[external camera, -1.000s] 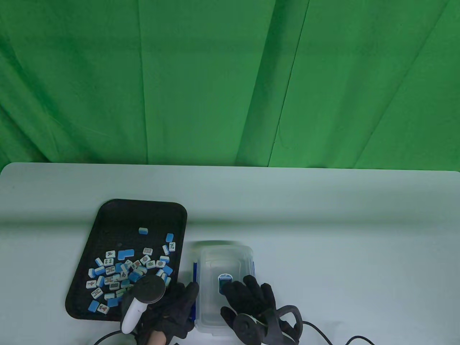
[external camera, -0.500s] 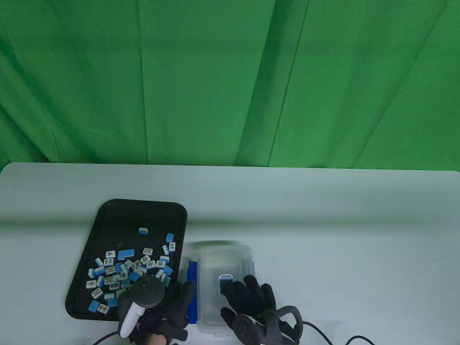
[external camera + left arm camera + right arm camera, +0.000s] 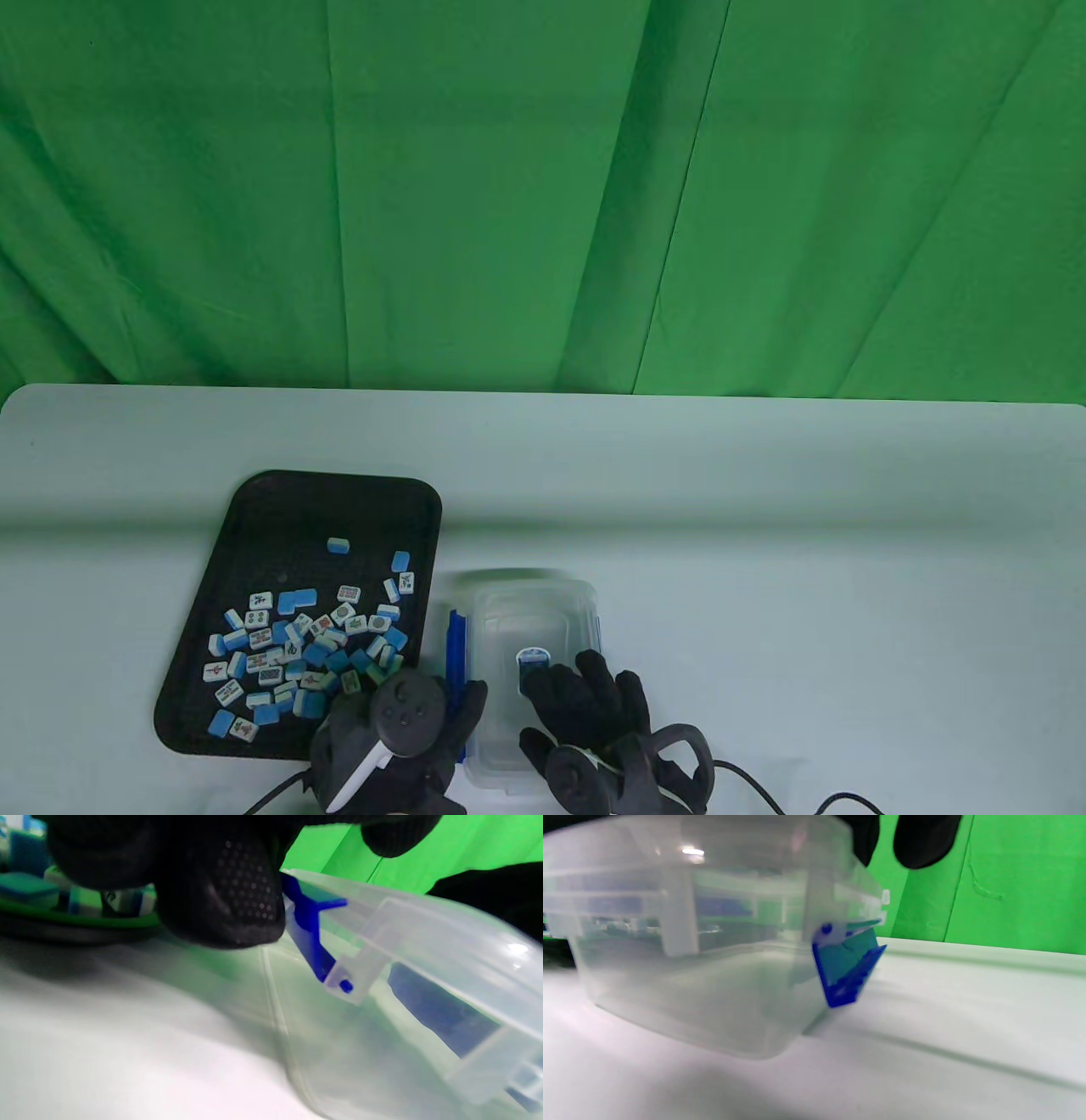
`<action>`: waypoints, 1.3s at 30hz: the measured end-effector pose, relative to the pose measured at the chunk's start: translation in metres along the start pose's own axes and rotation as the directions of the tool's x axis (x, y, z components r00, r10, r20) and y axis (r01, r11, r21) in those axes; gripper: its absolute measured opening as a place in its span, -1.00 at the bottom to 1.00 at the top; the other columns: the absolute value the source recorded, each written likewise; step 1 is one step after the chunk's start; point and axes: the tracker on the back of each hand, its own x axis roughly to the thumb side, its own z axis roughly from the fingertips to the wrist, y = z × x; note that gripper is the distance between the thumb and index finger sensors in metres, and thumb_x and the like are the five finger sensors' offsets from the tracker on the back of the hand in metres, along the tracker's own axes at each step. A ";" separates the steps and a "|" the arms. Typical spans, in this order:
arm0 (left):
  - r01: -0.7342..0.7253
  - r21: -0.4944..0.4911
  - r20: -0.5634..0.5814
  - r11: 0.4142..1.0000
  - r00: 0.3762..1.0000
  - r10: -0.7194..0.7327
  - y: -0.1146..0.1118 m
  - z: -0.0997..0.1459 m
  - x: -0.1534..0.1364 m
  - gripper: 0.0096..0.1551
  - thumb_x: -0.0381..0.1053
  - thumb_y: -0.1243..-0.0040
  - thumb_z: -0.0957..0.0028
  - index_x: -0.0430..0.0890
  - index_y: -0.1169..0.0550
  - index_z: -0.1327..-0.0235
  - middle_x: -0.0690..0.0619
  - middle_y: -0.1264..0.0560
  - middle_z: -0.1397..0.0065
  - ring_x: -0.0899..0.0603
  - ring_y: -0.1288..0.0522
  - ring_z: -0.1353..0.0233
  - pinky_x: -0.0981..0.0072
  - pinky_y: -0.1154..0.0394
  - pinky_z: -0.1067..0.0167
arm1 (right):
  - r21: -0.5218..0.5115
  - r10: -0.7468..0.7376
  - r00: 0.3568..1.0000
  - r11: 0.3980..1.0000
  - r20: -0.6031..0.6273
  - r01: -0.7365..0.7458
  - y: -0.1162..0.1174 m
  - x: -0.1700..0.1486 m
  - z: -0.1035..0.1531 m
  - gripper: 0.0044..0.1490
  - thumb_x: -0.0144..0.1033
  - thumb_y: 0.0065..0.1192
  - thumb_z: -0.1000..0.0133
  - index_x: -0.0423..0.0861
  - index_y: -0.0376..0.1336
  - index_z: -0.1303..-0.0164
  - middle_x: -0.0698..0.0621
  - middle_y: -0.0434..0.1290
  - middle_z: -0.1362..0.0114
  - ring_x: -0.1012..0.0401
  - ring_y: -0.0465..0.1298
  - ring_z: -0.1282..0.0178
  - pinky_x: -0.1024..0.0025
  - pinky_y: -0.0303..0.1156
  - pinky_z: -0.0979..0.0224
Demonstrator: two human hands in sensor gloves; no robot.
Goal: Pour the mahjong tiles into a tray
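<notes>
The black tray (image 3: 339, 486) sits at the front left with several blue-backed mahjong tiles (image 3: 297, 645) spread in its near half. To its right stands a clear plastic box (image 3: 530, 607) with its lid on; it looks empty in the right wrist view (image 3: 691, 963). My left hand (image 3: 462, 700) is at the box's left side, and its fingertips (image 3: 229, 899) press on the blue latch (image 3: 309, 933), which sticks out from the rim (image 3: 457, 645). My right hand (image 3: 585, 679) rests flat on the lid. The right-side blue latch (image 3: 846, 967) hangs loose.
The white table (image 3: 764, 552) stretches to the right and behind the box. Black cables (image 3: 764, 777) trail from the hands at the front edge. A green curtain (image 3: 543, 195) hangs behind the table. The tray's edge lies a finger's width from the box.
My left hand has moved right, off the tray's corner, to the box's left side. The left blue latch swung outward, then stood up closer to the box. The right hand has stayed on the lid.
</notes>
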 end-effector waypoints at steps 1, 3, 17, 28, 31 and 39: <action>0.009 0.003 0.006 1.000 1.000 -0.009 0.000 0.001 0.002 -0.07 0.33 0.17 -0.35 -0.50 -0.53 -0.29 -0.17 -0.73 0.14 0.00 -0.71 0.37 0.13 -0.62 0.37 | 0.001 -0.001 1.000 1.000 0.000 0.001 0.000 0.000 0.000 -0.20 0.24 -0.14 -0.38 0.07 0.02 -0.79 0.02 0.16 -0.77 -0.15 0.10 -0.79 -0.35 0.12 -0.66; 0.026 0.006 0.016 1.000 1.000 -0.026 -0.001 0.002 0.006 -0.08 0.34 0.15 -0.35 -0.48 -0.55 -0.28 -0.16 -0.74 0.15 0.00 -0.71 0.38 0.13 -0.62 0.37 | 0.002 -0.001 1.000 1.000 0.001 0.001 0.000 0.000 0.000 -0.20 0.24 -0.14 -0.38 0.08 0.02 -0.79 0.02 0.15 -0.77 -0.15 0.10 -0.80 -0.35 0.12 -0.67; 0.107 -0.020 -0.007 0.994 0.994 -0.107 -0.006 0.001 0.015 -0.16 0.27 0.07 -0.35 -0.49 -0.54 -0.26 -0.14 -0.73 0.18 0.02 -0.70 0.39 0.14 -0.63 0.37 | 0.012 0.007 1.000 1.000 0.000 -0.007 0.001 0.001 0.000 -0.21 0.24 -0.14 -0.38 0.08 0.03 -0.79 0.02 0.15 -0.77 -0.16 0.09 -0.80 -0.35 0.12 -0.67; 0.213 0.013 -0.023 0.977 0.977 -0.212 -0.008 0.003 0.028 -0.21 0.17 0.08 -0.37 -0.56 -0.56 -0.20 -0.15 -0.72 0.24 0.05 -0.70 0.41 0.17 -0.63 0.39 | 0.016 0.011 1.000 1.000 -0.002 -0.011 0.002 0.002 -0.001 -0.21 0.24 -0.15 -0.39 0.08 0.03 -0.79 0.02 0.13 -0.78 -0.16 0.08 -0.80 -0.35 0.12 -0.67; 0.229 0.018 -0.024 0.973 0.973 -0.229 -0.008 0.003 0.030 -0.22 0.16 0.07 -0.38 -0.56 -0.56 -0.18 -0.15 -0.72 0.25 0.05 -0.69 0.42 0.17 -0.63 0.40 | 0.017 0.009 1.000 1.000 -0.002 -0.009 0.002 0.002 -0.001 -0.21 0.24 -0.14 -0.39 0.08 0.02 -0.79 0.02 0.12 -0.77 -0.16 0.08 -0.80 -0.35 0.11 -0.67; 0.289 0.044 -0.018 0.956 0.957 -0.289 -0.010 0.005 0.037 -0.29 0.12 0.07 -0.39 -0.53 -0.56 -0.16 -0.13 -0.72 0.26 0.07 -0.69 0.44 0.19 -0.64 0.40 | 0.018 0.008 1.000 1.000 -0.002 -0.008 0.002 0.002 -0.001 -0.21 0.24 -0.15 -0.39 0.08 0.02 -0.79 0.02 0.12 -0.77 -0.16 0.08 -0.80 -0.35 0.12 -0.67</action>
